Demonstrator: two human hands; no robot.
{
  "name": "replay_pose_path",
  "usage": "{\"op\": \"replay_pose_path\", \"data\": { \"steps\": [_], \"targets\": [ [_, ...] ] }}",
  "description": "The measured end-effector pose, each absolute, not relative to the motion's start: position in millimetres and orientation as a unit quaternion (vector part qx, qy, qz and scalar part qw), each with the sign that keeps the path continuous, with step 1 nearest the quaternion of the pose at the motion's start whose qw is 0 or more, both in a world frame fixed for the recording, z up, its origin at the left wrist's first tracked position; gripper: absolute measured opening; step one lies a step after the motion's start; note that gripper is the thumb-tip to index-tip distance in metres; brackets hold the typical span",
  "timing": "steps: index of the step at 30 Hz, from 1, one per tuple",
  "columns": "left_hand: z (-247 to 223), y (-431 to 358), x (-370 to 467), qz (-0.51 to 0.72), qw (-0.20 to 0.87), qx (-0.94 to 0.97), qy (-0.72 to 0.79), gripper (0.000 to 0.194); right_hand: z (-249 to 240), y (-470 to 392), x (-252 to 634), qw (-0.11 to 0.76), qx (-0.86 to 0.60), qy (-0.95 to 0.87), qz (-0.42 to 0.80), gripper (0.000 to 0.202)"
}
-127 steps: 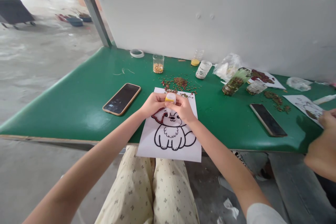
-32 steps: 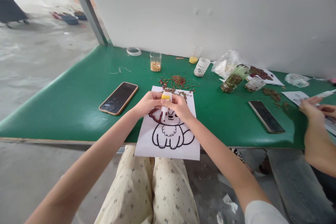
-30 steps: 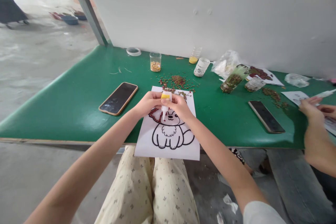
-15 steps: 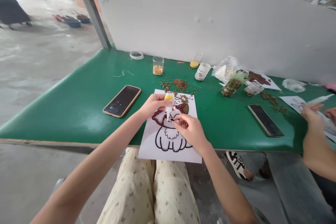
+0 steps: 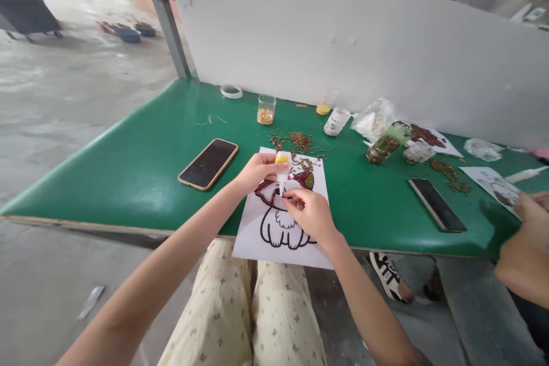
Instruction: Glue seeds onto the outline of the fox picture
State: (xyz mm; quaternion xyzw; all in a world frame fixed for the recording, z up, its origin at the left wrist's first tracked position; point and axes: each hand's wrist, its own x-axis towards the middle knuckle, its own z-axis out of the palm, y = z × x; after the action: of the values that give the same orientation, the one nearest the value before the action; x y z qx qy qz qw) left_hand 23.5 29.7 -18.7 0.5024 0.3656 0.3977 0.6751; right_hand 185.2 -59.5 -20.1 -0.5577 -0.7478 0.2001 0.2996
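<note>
My left hand (image 5: pixel 260 172) is closed round a small white glue bottle (image 5: pixel 282 174) with a yellow label, its nozzle pointing down at the paper. Under both hands lies a sheet of paper (image 5: pixel 249 238) with a black-outlined cartoon animal, its ears and part of its face covered in red and green grains. My right hand (image 5: pixel 309 210) is pinched close to the nozzle tip, over the animal's face. Whatever its fingertips hold is too small to make out. Beyond the sheet's top edge is a loose pile of reddish-brown beans (image 5: pixel 300 140).
A phone (image 5: pixel 208 164) lies left of the sheet, another phone (image 5: pixel 436 204) to the right. Behind stand a cup of corn kernels (image 5: pixel 266 110), a white cup (image 5: pixel 337 122) and a tipped jar of green grains (image 5: pixel 388 143). A co-worker's hand (image 5: pixel 532 206) is at far right.
The view has shifted slightly, moving the table's things rightward. My right fingertips have come closer to the bottle's nozzle; the left hand still holds the bottle. The co-worker's hand has moved lower.
</note>
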Motion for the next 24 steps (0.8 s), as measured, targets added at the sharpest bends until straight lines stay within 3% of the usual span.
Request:
{"op": "replay_pose_path", "data": {
  "steps": [12,24],
  "targets": [
    [-17,26,27,0.381,0.671,0.530,0.352,0.027,-21,-68,196,0.283,-0.589,-0.723,0.222,0.009],
    [-21,26,29,0.355,0.630,0.601,0.340,0.023,-35,-83,246,0.343,-0.641,-0.641,0.246,0.013]
  ]
}}
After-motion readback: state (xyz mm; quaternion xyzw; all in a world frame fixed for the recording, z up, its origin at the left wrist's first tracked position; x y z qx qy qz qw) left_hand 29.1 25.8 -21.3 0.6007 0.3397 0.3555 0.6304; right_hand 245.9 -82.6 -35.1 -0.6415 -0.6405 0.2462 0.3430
